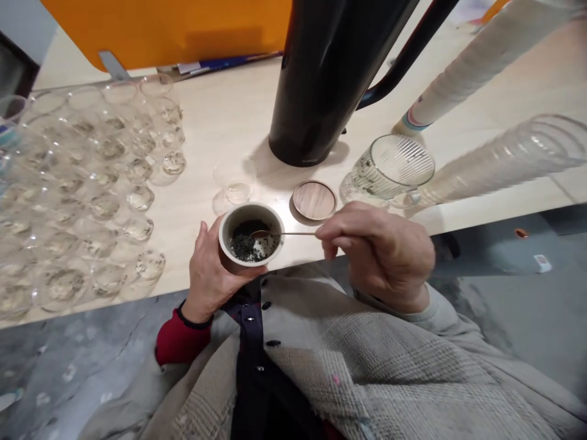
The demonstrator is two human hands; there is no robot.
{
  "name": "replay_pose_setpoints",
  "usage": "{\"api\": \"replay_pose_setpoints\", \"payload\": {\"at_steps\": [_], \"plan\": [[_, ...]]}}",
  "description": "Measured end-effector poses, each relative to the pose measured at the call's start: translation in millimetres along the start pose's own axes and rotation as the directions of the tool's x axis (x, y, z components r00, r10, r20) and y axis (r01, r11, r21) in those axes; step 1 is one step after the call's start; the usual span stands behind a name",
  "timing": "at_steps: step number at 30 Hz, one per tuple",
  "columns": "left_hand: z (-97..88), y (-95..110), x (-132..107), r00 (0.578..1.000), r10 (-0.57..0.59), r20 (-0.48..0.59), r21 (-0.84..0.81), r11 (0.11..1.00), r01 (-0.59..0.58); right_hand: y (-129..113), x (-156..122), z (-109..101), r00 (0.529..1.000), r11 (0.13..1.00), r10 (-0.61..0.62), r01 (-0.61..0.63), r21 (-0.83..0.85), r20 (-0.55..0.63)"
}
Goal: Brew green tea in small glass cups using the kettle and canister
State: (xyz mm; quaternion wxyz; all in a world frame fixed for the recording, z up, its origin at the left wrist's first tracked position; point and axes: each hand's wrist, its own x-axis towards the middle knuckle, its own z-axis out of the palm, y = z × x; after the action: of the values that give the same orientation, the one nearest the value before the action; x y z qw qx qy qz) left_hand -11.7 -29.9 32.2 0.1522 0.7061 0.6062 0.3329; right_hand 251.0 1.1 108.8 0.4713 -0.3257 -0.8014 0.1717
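My left hand (213,269) is wrapped round a pale round jar (226,244), tilted toward me. Dark loose tea leaves (243,244) lie inside it, with part of its light bottom showing. Between the thumb and fingers of my right hand (380,250) is a thin metal spoon (298,233), its bowl down in the jar among the leaves. Just beyond the jar stands a clear plastic cup (236,183). A round wooden lid (314,200) lies on the table near my right fingers.
Many clear cups (110,208) with leaves in the bottom crowd the left. A tall black jug (321,79) stands ahead. To its right are a ribbed glass mug (389,168), stacked paper cups (481,61) and stacked clear cups (504,159). An orange panel (174,30) stands behind.
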Motion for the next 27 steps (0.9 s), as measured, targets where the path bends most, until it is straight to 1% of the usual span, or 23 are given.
{"api": "replay_pose_setpoints", "payload": {"at_steps": [3,5,7,9,12,18,20,22,24,25,27], "plan": [[-0.1,2,1,0.999,0.051,-0.007,-0.013,0.999,-0.051,-2,13,4,0.995,0.997,-0.076,0.078,-0.018,0.057],[-0.7,2,1,0.997,0.074,-0.006,-0.031,0.997,-0.075,-1,18,3,0.99,0.997,-0.071,0.075,-0.028,0.125],[-1.6,2,1,0.998,0.057,0.012,-0.043,0.998,-0.056,1,22,2,0.978,0.996,-0.071,0.078,-0.029,0.194],[-2.5,2,1,0.999,0.012,0.038,-0.04,0.999,-0.01,4,24,3,0.969,0.995,-0.087,0.095,-0.022,0.233],[-3.3,4,1,0.999,-0.002,0.054,-0.025,1.0,0.003,7,26,5,0.959,0.993,-0.105,0.116,-0.026,0.264],[-2.1,5,2,0.996,0.091,-0.002,0.042,0.995,-0.091,5,33,7,0.95,0.987,-0.142,0.158,-0.038,0.277],[-1.4,4,2,0.994,0.108,-0.007,0.059,0.992,-0.107,3,35,6,0.945,0.989,-0.13,0.145,-0.03,0.3],[-0.9,3,2,0.996,0.086,0.007,0.082,0.993,-0.087,1,37,7,0.936,0.992,-0.121,0.125,0.01,0.332],[-0.8,2,1,0.998,0.058,0.025,0.102,0.993,-0.06,0,38,10,0.936,0.993,-0.109,0.09,0.071,0.334],[-0.7,2,1,0.998,0.056,0.028,0.108,0.992,-0.059,0,37,12,0.947,0.993,-0.081,0.05,0.105,0.312],[-0.3,1,1,0.997,0.078,0.022,0.111,0.991,-0.08,1,33,16,0.974,0.979,0.032,-0.075,0.187,0.223]]}}
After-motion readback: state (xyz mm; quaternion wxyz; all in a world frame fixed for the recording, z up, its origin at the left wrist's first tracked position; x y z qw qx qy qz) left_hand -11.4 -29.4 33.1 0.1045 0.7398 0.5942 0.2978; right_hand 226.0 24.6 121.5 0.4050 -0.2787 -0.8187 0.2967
